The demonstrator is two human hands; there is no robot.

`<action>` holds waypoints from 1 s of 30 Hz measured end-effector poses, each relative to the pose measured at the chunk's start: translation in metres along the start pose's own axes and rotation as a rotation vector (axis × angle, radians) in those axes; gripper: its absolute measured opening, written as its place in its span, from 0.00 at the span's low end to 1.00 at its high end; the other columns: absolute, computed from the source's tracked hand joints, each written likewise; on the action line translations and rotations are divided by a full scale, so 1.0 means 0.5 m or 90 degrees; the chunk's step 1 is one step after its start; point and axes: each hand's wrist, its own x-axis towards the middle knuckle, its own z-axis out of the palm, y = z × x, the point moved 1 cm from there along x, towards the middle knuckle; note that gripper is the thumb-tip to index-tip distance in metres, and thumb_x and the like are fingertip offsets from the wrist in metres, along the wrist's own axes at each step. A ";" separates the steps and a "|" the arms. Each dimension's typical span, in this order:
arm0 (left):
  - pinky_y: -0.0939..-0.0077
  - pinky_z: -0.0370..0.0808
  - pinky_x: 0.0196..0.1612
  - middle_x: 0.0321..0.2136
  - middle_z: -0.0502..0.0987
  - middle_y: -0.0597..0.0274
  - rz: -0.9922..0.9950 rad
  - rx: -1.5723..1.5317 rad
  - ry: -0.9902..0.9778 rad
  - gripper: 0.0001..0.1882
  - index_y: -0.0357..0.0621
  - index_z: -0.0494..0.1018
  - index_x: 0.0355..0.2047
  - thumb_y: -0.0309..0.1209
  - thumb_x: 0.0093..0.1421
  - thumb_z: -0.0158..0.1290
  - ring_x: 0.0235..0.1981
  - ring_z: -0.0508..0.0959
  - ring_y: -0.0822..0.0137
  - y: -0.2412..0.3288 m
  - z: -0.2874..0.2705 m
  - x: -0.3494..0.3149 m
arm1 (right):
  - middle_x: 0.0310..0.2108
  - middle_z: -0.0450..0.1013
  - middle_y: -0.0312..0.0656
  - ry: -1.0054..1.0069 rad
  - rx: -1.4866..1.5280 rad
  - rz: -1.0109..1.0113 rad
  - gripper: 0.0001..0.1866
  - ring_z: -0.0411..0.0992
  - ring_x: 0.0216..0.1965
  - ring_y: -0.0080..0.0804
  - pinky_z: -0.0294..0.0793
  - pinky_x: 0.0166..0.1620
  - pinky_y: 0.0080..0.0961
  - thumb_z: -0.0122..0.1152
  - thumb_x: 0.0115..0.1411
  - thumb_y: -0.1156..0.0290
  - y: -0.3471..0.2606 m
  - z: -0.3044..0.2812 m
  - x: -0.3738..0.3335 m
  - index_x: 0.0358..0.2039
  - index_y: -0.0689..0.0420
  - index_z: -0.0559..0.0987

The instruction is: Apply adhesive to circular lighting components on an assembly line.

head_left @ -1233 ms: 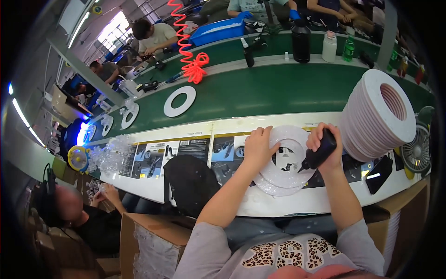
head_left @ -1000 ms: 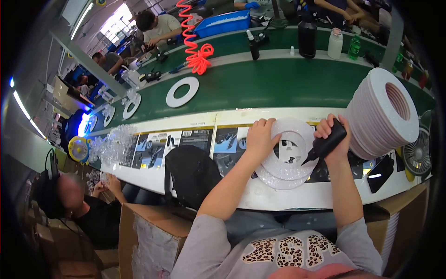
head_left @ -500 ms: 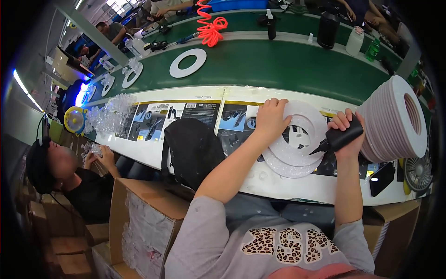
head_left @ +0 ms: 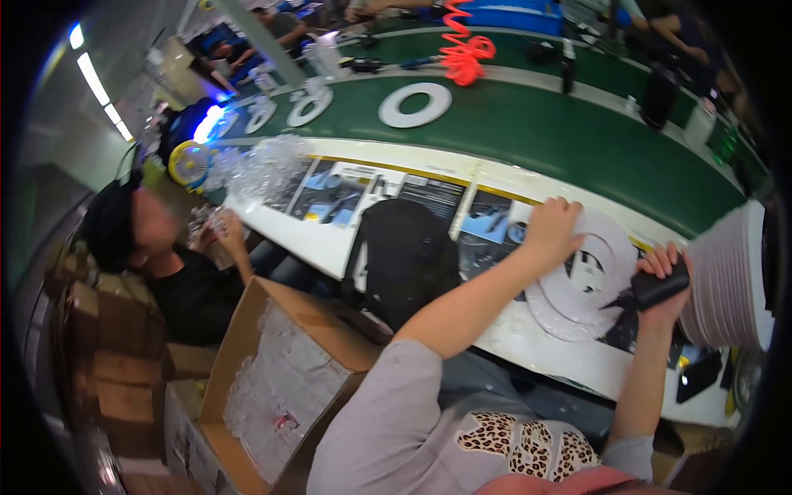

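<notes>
Two flat white rings point(head_left: 571, 323) overlap on the table, one partly on top of the other. My left hand point(head_left: 554, 237) is closed on the upper left rim of the upper ring point(head_left: 623, 260). A black squeeze bottle point(head_left: 662, 285) is gripped in my right hand point(head_left: 667, 307), just right of the rings. Its dark nozzle points left over the ring's right side, and blur hides the tip. Beside my right hand stands a thick stack of white rings point(head_left: 726, 276), tilted to the right.
A green conveyor belt point(head_left: 528, 132) runs behind the table, carrying a white ring point(head_left: 415, 105) and others topped with clear pieces. A black bag-like item point(head_left: 408, 260) sits left of my arm. A phone point(head_left: 700, 375) lies at right. A co-worker point(head_left: 198, 280) handles clear pieces near an open carton point(head_left: 322, 330).
The whole view has swung left, so everything sits farther right in the picture. My left hand stays on the ring and my right hand still holds the squeeze bottle.
</notes>
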 end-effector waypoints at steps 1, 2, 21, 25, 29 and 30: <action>0.59 0.71 0.47 0.39 0.74 0.51 -0.003 0.004 0.003 0.27 0.44 0.71 0.47 0.38 0.48 0.66 0.45 0.74 0.52 0.000 0.004 -0.002 | 0.20 0.56 0.33 0.000 -0.006 -0.001 0.13 0.56 0.23 0.22 0.61 0.34 0.22 0.45 0.68 0.64 -0.003 -0.006 0.000 0.27 0.53 0.62; 0.59 0.71 0.47 0.39 0.74 0.52 -0.004 0.005 0.006 0.27 0.44 0.71 0.47 0.38 0.48 0.66 0.45 0.74 0.52 0.002 0.008 -0.003 | 0.20 0.55 0.33 0.001 -0.015 -0.005 0.13 0.56 0.23 0.22 0.61 0.34 0.22 0.44 0.69 0.64 -0.009 -0.011 -0.002 0.27 0.53 0.62; 0.57 0.72 0.46 0.40 0.76 0.52 -0.001 0.003 -0.003 0.26 0.45 0.74 0.48 0.39 0.49 0.65 0.44 0.75 0.52 -0.028 0.003 0.010 | 0.17 0.57 0.35 0.051 -0.207 -0.087 0.19 0.57 0.21 0.25 0.58 0.30 0.23 0.40 0.67 0.56 0.040 0.050 -0.005 0.23 0.54 0.63; 0.59 0.71 0.47 0.41 0.76 0.53 0.001 -0.016 0.012 0.24 0.46 0.74 0.48 0.37 0.51 0.64 0.45 0.75 0.52 -0.012 0.009 0.014 | 0.16 0.59 0.36 0.026 -0.269 -0.092 0.21 0.58 0.20 0.26 0.59 0.30 0.23 0.35 0.68 0.55 0.033 0.060 -0.026 0.22 0.55 0.63; 0.60 0.70 0.48 0.41 0.76 0.54 -0.004 -0.019 0.009 0.24 0.46 0.73 0.48 0.36 0.51 0.64 0.45 0.74 0.52 -0.011 0.004 0.016 | 0.15 0.60 0.36 -0.018 -0.325 -0.083 0.22 0.59 0.18 0.26 0.59 0.29 0.22 0.34 0.68 0.55 0.039 0.067 -0.031 0.22 0.55 0.64; 0.60 0.70 0.48 0.41 0.76 0.54 -0.004 -0.018 0.007 0.24 0.46 0.73 0.48 0.36 0.51 0.64 0.45 0.74 0.52 -0.013 0.003 0.013 | 0.14 0.60 0.36 -0.018 -0.328 -0.072 0.22 0.59 0.18 0.25 0.59 0.29 0.22 0.34 0.68 0.56 0.042 0.067 -0.030 0.21 0.56 0.64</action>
